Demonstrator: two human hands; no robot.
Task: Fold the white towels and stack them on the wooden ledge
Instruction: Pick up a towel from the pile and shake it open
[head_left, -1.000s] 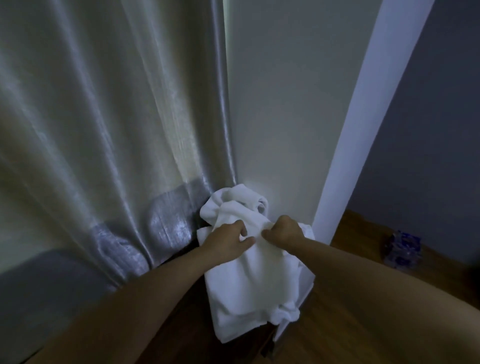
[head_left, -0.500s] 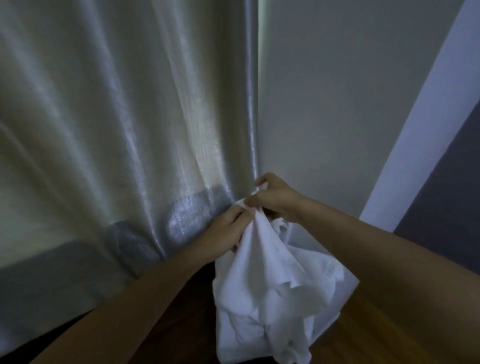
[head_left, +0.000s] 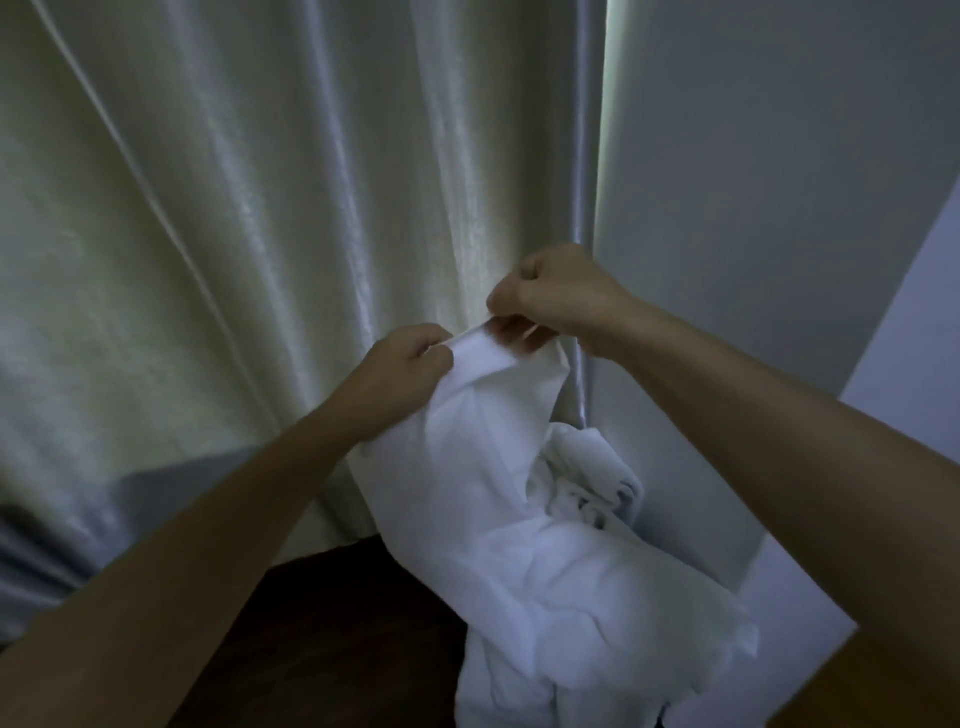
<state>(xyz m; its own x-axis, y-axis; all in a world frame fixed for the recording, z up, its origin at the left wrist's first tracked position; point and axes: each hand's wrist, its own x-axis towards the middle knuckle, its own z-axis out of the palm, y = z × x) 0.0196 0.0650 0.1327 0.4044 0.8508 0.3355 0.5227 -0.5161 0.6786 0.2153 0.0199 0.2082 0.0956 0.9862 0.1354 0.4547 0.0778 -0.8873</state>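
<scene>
Pale, glossy curtain (head_left: 260, 234) fills the scene from nine o'clock through twelve o'clock, hanging in long folds with a darker grey band along its lower part. Grey wall (head_left: 779, 182) stands from one to three o'clock, with a lighter strip of wall or frame slanting down at the right edge. Dark wooden ledge (head_left: 337, 623) shows at six o'clock, between the forearms.

Near the centre, both hands are raised in front of the curtain, close to each other. The left hand (head_left: 400, 374) has its fingers curled and pinches the top edge of a white towel (head_left: 493, 519). The right hand (head_left: 561, 301), just toward one o'clock from the left, is also curled, its fingertips gripping the same edge a little further along. A short stretch of the hem is drawn taut between them.

From that edge the towel hangs down toward five o'clock in loose, crumpled folds, unfolded, its lower end dropping out of view at the bottom of the frame. Behind it, at about four o'clock from the hands, more bunched white towel (head_left: 597, 473) lies against the corner where curtain meets wall; whether it is a separate piece or part of the held one cannot be told. No container is visible.
</scene>
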